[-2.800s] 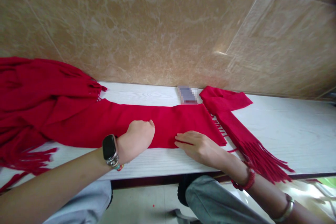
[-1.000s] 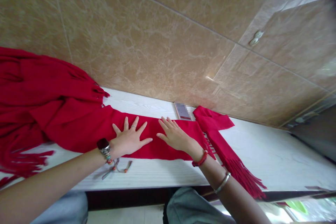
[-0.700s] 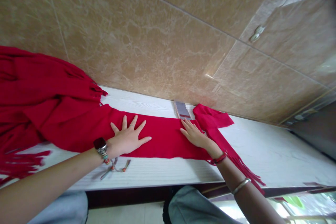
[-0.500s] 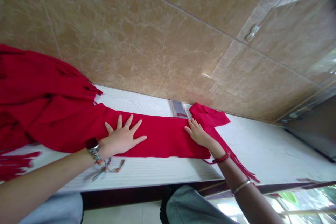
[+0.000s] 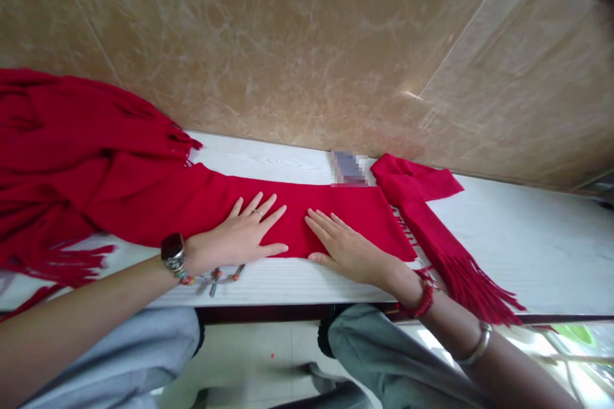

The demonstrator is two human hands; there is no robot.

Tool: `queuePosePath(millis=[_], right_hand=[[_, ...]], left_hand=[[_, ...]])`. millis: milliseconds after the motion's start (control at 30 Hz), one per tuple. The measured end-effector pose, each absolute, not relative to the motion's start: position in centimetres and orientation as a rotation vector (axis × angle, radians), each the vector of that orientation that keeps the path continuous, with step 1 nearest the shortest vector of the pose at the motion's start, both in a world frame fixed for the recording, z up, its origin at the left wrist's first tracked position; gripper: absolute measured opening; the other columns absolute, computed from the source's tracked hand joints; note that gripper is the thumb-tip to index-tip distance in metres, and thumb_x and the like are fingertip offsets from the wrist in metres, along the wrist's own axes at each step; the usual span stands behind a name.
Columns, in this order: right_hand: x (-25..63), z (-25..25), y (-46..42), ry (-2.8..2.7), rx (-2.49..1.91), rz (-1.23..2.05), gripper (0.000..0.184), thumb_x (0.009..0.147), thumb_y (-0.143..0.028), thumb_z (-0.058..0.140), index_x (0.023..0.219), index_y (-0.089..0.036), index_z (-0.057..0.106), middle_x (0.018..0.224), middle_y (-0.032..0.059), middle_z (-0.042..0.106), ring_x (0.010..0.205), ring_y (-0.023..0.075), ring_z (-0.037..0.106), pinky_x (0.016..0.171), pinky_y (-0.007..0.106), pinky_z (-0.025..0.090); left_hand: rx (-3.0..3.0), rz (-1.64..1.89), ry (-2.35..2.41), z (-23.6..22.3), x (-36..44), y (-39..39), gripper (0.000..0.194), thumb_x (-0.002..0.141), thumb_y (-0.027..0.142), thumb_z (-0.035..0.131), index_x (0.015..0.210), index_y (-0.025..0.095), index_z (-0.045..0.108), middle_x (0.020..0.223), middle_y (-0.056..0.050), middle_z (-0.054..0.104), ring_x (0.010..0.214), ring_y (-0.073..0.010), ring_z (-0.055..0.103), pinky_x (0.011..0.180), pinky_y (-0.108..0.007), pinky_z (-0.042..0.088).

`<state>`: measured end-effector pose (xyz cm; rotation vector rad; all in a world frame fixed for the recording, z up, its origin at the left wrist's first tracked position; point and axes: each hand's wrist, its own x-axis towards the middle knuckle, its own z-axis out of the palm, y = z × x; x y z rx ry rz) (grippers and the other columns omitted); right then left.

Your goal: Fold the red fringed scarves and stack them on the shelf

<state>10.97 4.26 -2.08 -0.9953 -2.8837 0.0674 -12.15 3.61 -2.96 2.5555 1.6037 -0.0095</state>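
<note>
A long red cloth (image 5: 292,198), smooth and folded into a strip, lies flat across the white table. On its middle my left hand (image 5: 242,227) rests palm down with the fingers spread. My right hand (image 5: 348,246) also lies flat on the strip, a little to the right, its fingers stretched toward the left hand. Toward the left the strip runs into a loose, rumpled red heap (image 5: 77,147) with fringed ends. Just past the strip's right end is a separate-looking red fringed scarf (image 5: 426,217), folded over at the top, its fringe near the table's front edge.
The narrow white table (image 5: 527,249) stands against a brown marbled wall (image 5: 268,45). A small card-like item (image 5: 350,168), blurred out, lies between cloth and wall. My knees (image 5: 378,345) are under the front edge. A green object (image 5: 575,333) shows at lower right.
My right hand has slid left along the red cloth, closer to my left hand. The view has shifted, and more of the fringed scarf on the right now shows.
</note>
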Motion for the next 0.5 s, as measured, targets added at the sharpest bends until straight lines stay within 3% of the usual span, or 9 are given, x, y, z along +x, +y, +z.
queuePosePath(millis=[167,333,500], right_hand=[[12.4,-1.1,4.4,-2.97,-0.929,0.162,0.07,0.087,-0.052,0.037,0.138,-0.006,0.026,0.143,0.0188,0.025,0.133,0.0249,0.017,0.107,0.046,0.022],[11.9,-0.7,4.1,-2.977,-0.912,0.122,0.063,0.089,-0.047,0.036,0.139,-0.01,0.024,0.145,0.0146,0.021,0.134,0.0236,0.014,0.107,0.048,0.022],[10.7,-0.9,3.8,-3.067,-0.962,0.116,0.062,0.089,-0.046,0.037,0.138,-0.01,0.026,0.144,0.0132,0.026,0.132,0.0247,0.021,0.106,0.047,0.026]], left_hand=[[2.532,-0.025,1.583,-3.1,-12.2,3.7,0.076,0.081,0.067,0.031,0.142,0.028,0.009,0.149,-0.007,0.003,0.135,-0.0324,-0.003,0.103,-0.053,0.001],[2.539,-0.01,1.584,-2.6,-12.5,4.4,0.072,0.083,0.064,0.029,0.142,0.027,0.009,0.149,-0.006,0.002,0.135,-0.0324,-0.003,0.103,-0.054,0.003],[2.473,-0.055,1.636,-2.6,-12.6,4.5,0.073,0.081,0.064,0.033,0.142,0.027,0.012,0.149,-0.006,0.005,0.135,-0.0331,-0.004,0.102,-0.057,0.003]])
